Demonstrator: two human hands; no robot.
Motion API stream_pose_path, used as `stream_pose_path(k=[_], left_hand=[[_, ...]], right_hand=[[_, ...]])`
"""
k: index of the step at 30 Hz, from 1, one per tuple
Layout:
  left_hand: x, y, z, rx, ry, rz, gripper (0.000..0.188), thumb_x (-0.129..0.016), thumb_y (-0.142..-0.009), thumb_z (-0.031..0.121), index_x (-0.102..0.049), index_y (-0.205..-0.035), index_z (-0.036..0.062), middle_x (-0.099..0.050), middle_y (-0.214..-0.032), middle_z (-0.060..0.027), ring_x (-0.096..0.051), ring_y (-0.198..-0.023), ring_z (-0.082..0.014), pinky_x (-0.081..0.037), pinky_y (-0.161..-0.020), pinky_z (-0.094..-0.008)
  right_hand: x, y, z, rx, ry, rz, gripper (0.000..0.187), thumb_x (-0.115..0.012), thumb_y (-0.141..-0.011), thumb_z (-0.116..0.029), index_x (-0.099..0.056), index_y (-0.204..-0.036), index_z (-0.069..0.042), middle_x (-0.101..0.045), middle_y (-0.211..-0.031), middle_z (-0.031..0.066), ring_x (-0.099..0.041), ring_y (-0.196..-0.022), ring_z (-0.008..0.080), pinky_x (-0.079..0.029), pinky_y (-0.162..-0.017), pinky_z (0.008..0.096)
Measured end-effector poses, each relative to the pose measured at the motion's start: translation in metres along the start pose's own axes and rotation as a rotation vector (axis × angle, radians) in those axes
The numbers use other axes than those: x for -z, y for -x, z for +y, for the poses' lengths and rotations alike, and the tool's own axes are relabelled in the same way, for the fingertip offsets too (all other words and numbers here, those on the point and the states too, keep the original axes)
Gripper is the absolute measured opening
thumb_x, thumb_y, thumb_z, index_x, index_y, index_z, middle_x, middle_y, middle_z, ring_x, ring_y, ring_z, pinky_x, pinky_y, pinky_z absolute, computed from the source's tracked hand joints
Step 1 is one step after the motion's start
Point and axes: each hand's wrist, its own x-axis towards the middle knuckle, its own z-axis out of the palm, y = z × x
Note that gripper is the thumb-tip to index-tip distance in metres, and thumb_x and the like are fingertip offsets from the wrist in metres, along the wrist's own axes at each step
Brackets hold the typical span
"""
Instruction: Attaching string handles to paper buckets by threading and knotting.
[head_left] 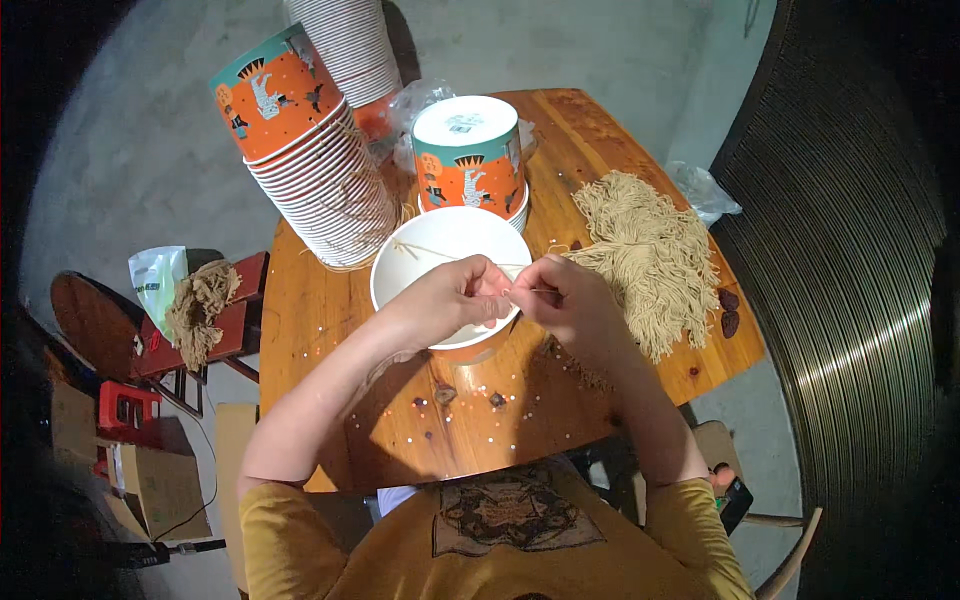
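My left hand [462,298] and my right hand [562,298] meet above the near right rim of a white paper bowl [395,268]. Both are closed in a pinch on a thin tan cord [428,251], whose other part trails across the inside of the bowl. The fingertips nearly touch, and they hide the point where the cord passes between them. Close to the right hand lies a thick heap of tan cords [650,260].
Behind the bowl stands an upside-down orange-and-green paper tub [466,170]. A tall nested stack of such tubs [320,200] leans at the left. White specks and dark bits lie on the wooden table [420,440]. A red stool [128,412] stands on the floor.
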Motion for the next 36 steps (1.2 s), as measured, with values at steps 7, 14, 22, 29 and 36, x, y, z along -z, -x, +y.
stream_pose_path(k=[7, 14, 22, 29, 36], left_hand=[[-0.006, 0.001, -0.005, -0.153, -0.354, 0.186, 0.016, -0.064, -0.086, 0.015, -0.055, -0.088, 0.0024, -0.055, -0.080, -0.0033, -0.051, -0.072, -0.0122, -0.043, -0.066, -0.0274], [-0.023, 0.009, 0.004, -0.188, -0.485, 0.372, 0.012, -0.061, -0.083, 0.011, -0.054, -0.084, 0.0009, -0.055, -0.072, -0.0088, -0.053, -0.066, -0.0161, -0.044, -0.063, -0.0328], [-0.018, 0.005, -0.004, -0.153, -0.334, 0.343, 0.009, -0.059, -0.083, 0.006, -0.051, -0.083, 0.0016, -0.052, -0.068, -0.0028, -0.049, -0.063, -0.0102, -0.043, -0.059, -0.0274], [-0.016, -0.003, -0.004, -0.137, 0.070, 0.226, 0.019, -0.062, -0.081, -0.003, -0.049, -0.091, 0.0059, -0.047, -0.080, 0.0034, -0.044, -0.074, -0.0054, -0.041, -0.070, -0.0190], [-0.014, -0.004, -0.001, -0.127, 0.156, 0.194, 0.028, -0.061, -0.080, -0.006, -0.047, -0.102, 0.0051, -0.049, -0.083, 0.0016, -0.049, -0.077, -0.0061, -0.043, -0.074, -0.0188]], right_hand=[[-0.001, 0.001, -0.001, 0.056, 0.025, 0.000, 0.013, -0.065, -0.081, -0.014, -0.058, -0.084, -0.004, -0.054, -0.072, 0.0083, -0.054, -0.063, 0.0213, -0.044, -0.059, 0.0332], [-0.002, 0.002, -0.002, 0.037, -0.003, 0.023, 0.014, -0.065, -0.082, -0.015, -0.057, -0.081, -0.004, -0.052, -0.070, 0.0088, -0.053, -0.062, 0.0219, -0.042, -0.057, 0.0329], [-0.003, 0.002, -0.002, 0.019, 0.001, -0.003, 0.013, -0.066, -0.081, -0.014, -0.056, -0.083, -0.005, -0.053, -0.072, 0.0092, -0.054, -0.064, 0.0224, -0.044, -0.059, 0.0328], [-0.008, 0.003, 0.006, 0.014, -0.097, 0.043, 0.010, -0.062, -0.081, -0.009, -0.053, -0.086, -0.005, -0.054, -0.077, 0.0104, -0.055, -0.065, 0.0227, -0.045, -0.060, 0.0336], [-0.009, 0.003, 0.008, 0.024, -0.111, 0.084, 0.010, -0.061, -0.082, -0.006, -0.053, -0.087, -0.004, -0.054, -0.077, 0.0097, -0.054, -0.063, 0.0195, -0.044, -0.059, 0.0310]])
